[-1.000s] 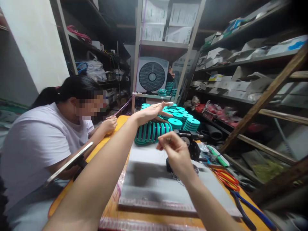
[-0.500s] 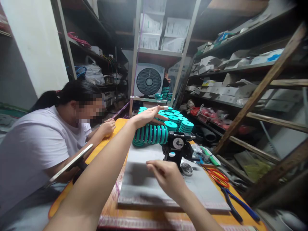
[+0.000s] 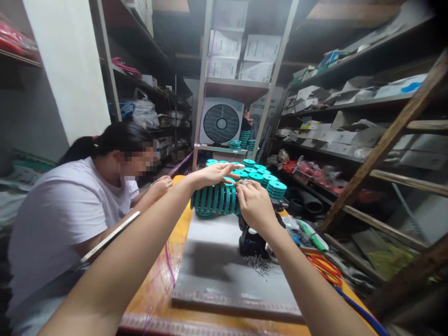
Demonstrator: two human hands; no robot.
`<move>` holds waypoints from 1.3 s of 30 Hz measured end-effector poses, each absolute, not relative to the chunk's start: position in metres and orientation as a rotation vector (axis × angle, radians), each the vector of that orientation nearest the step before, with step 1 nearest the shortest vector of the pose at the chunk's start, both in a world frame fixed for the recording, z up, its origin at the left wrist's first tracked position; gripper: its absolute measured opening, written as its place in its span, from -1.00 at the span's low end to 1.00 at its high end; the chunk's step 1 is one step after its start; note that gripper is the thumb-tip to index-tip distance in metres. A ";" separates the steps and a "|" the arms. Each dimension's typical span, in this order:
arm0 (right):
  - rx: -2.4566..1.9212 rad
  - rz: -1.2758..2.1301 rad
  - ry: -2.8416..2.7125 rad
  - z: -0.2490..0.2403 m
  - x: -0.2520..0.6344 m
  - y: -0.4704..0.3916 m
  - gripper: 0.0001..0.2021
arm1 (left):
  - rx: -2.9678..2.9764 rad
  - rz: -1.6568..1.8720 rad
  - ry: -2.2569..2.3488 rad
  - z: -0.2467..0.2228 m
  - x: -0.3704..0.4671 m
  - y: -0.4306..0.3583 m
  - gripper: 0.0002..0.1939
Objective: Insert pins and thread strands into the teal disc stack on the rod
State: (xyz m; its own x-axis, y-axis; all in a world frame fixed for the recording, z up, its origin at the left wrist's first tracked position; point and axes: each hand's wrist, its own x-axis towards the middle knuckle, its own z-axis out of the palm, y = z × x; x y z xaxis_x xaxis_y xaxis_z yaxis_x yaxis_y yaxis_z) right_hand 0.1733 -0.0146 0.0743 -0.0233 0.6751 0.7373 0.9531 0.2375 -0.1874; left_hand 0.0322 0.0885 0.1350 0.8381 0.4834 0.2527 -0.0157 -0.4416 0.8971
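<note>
A row of teal spools (image 3: 213, 199) is lined up on its side, reaching left from a black bench device (image 3: 251, 240). My left hand (image 3: 215, 174) lies along the top of the row with its fingers stretched out; a white wrap covers one fingertip. At the row's right end, my right hand (image 3: 255, 201) has its fingers bent together against the last spool and hides the upper part of the device. What those fingers pinch is hidden. Small metal pieces (image 3: 259, 265) lie in a heap on the grey board (image 3: 210, 275) below.
Stacked teal spools (image 3: 276, 189) stand behind the row. Right of the board are an orange-red handled tool (image 3: 324, 268) and a tray (image 3: 311, 235) of small items. A person in a white shirt (image 3: 80, 200) sits at the left. A wooden ladder (image 3: 388, 135) leans at right.
My right hand has moved up from above the board to the right end of the spool row. My left hand stays over the row, fingers still stretched. The view has shifted slightly.
</note>
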 end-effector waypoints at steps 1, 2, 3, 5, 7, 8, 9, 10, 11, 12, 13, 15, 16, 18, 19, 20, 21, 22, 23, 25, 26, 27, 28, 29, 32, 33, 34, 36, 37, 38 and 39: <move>-1.502 -0.438 -1.773 0.079 0.174 -0.010 -0.67 | 1.954 0.600 0.347 0.135 0.030 0.088 -0.32; -1.492 -0.394 -1.781 0.084 0.175 -0.004 -0.68 | 1.950 0.611 0.337 0.135 0.028 0.088 -0.31; -1.477 -0.346 -1.788 0.090 0.175 0.001 -0.70 | 1.948 0.626 0.320 0.135 0.027 0.088 -0.31; -1.439 -0.244 -1.794 0.100 0.174 0.012 -0.75 | 1.953 0.664 0.272 0.135 0.025 0.087 -0.32; -1.413 -0.150 -1.784 0.106 0.171 0.022 -0.80 | 1.948 0.687 0.235 0.134 0.025 0.087 -0.36; -1.407 -0.113 -1.766 0.106 0.170 0.027 -0.83 | 1.935 0.686 0.229 0.133 0.025 0.088 -0.38; -1.402 -0.085 -1.737 0.106 0.169 0.030 -0.86 | 1.917 0.681 0.230 0.132 0.025 0.088 -0.39; -1.394 -0.065 -1.701 0.104 0.168 0.033 -0.87 | 1.902 0.674 0.233 0.132 0.025 0.089 -0.40; -1.377 -0.050 -1.662 0.102 0.168 0.034 -0.87 | 1.890 0.670 0.238 0.131 0.024 0.090 -0.40; -1.350 -0.038 -1.623 0.100 0.167 0.035 -0.86 | 1.877 0.672 0.239 0.130 0.024 0.091 -0.40; -1.311 -0.024 -1.590 0.098 0.167 0.034 -0.85 | 1.864 0.677 0.236 0.130 0.023 0.091 -0.41; -1.209 0.009 -1.544 0.098 0.165 0.028 -0.82 | 1.832 0.688 0.229 0.129 0.023 0.092 -0.41; -1.157 0.028 -1.531 0.098 0.163 0.024 -0.81 | 1.817 0.694 0.231 0.129 0.023 0.092 -0.41; -1.074 0.077 -1.527 0.101 0.156 0.011 -0.81 | 1.812 0.697 0.249 0.128 0.023 0.092 -0.41; -1.043 0.129 -1.526 0.101 0.152 0.003 -0.82 | 1.822 0.694 0.260 0.128 0.024 0.092 -0.41; -1.019 0.199 -1.521 0.100 0.148 -0.005 -0.81 | 1.834 0.689 0.267 0.128 0.024 0.093 -0.41; -1.004 0.278 -1.508 0.097 0.143 -0.014 -0.81 | 1.843 0.681 0.268 0.127 0.025 0.093 -0.41; -0.999 0.355 -1.489 0.092 0.139 -0.022 -0.80 | 1.849 0.672 0.266 0.127 0.026 0.093 -0.41; -1.007 0.416 -1.474 0.084 0.135 -0.029 -0.80 | 1.850 0.663 0.266 0.127 0.026 0.093 -0.41; -1.086 0.388 -1.499 0.063 0.128 -0.038 -0.82 | 1.844 0.640 0.281 0.127 0.027 0.093 -0.42; -1.151 0.283 -1.543 0.051 0.125 -0.039 -0.83 | 1.842 0.630 0.294 0.127 0.027 0.093 -0.42; -1.215 0.150 -1.594 0.038 0.124 -0.039 -0.83 | 1.841 0.624 0.306 0.127 0.027 0.093 -0.42; -1.269 0.011 -1.643 0.027 0.123 -0.037 -0.82 | 1.841 0.625 0.312 0.127 0.027 0.092 -0.42; -1.310 -0.106 -1.682 0.016 0.122 -0.034 -0.80 | 1.837 0.635 0.307 0.127 0.027 0.092 -0.42; -1.349 -0.222 -1.774 -0.003 0.123 -0.027 -0.75 | 1.808 0.711 0.268 0.125 0.024 0.088 -0.42; -1.351 -0.230 -1.815 -0.004 0.123 -0.029 -0.74 | 1.791 0.746 0.265 0.125 0.023 0.087 -0.42; -1.348 -0.237 -1.859 -0.004 0.123 -0.034 -0.74 | 1.772 0.779 0.270 0.125 0.022 0.084 -0.42; -1.319 -0.245 -1.952 0.004 0.125 -0.049 -0.77 | 1.736 0.820 0.283 0.126 0.020 0.080 -0.43; -1.285 -0.253 -1.981 0.010 0.126 -0.058 -0.76 | 1.727 0.831 0.287 0.128 0.019 0.078 -0.45; -1.239 -0.268 -1.985 0.018 0.129 -0.066 -0.75 | 1.726 0.837 0.292 0.129 0.018 0.077 -0.46; -1.194 -0.293 -1.954 0.028 0.133 -0.073 -0.74 | 1.731 0.845 0.304 0.131 0.017 0.076 -0.48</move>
